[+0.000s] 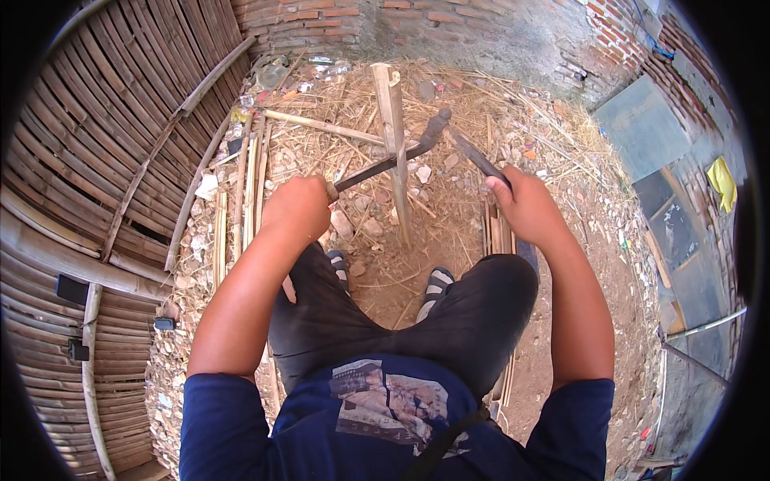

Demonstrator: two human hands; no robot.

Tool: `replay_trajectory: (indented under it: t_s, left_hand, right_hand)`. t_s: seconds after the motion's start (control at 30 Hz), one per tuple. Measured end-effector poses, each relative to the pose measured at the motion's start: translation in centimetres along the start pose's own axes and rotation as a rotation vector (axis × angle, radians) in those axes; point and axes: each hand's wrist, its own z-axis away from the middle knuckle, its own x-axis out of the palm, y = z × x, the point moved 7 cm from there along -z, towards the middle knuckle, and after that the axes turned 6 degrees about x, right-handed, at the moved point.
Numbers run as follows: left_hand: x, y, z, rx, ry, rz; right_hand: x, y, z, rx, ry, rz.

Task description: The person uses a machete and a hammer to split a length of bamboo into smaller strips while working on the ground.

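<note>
My left hand (pixel 298 210) is closed around the wooden handle of a machete (pixel 370 171) with a hooked tip. Its dark blade crosses an upright piece of split bamboo (pixel 389 112) about midway and seems to be lodged in it. The bamboo's lower end points at the dirt between my feet. My right hand (pixel 525 204) grips a dark, flat, bar-like tool (pixel 475 152), whose kind I cannot make out for sure. That tool's far end is close to the machete's hooked tip, with a small gap between them.
Long bamboo strips (pixel 253 180) lie on the left, and more pieces (pixel 499 228) are beside my right knee. Straw, stones and litter cover the dirt ground (pixel 597 256). A bamboo slat wall (pixel 120 136) rises at left, a brick wall (pixel 473 32) at the far side.
</note>
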Motion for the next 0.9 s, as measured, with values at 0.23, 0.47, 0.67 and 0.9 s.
replay_trajectory:
  t_s: [0.23,0.47,0.67,0.9]
  left_hand:
    - [1.4,-0.1,-0.2,0.003,0.051,0.055]
    - [0.8,0.8,0.3,0.026,0.038,0.039]
    - [1.4,0.3,0.8,0.026,0.021,0.043]
    - [1.1,0.1,0.7,0.015,0.014,0.029]
  right_hand:
    - [-6.1,-1.7,-0.7,0.033,0.385,-0.491]
    - [1.9,-0.2,0.1,0.028,-0.033,0.002]
    - [-5.7,-1.6,-0.5,0.026,0.288,-0.328]
    - [5.0,0.2,1.5,0.077,-0.015,0.03]
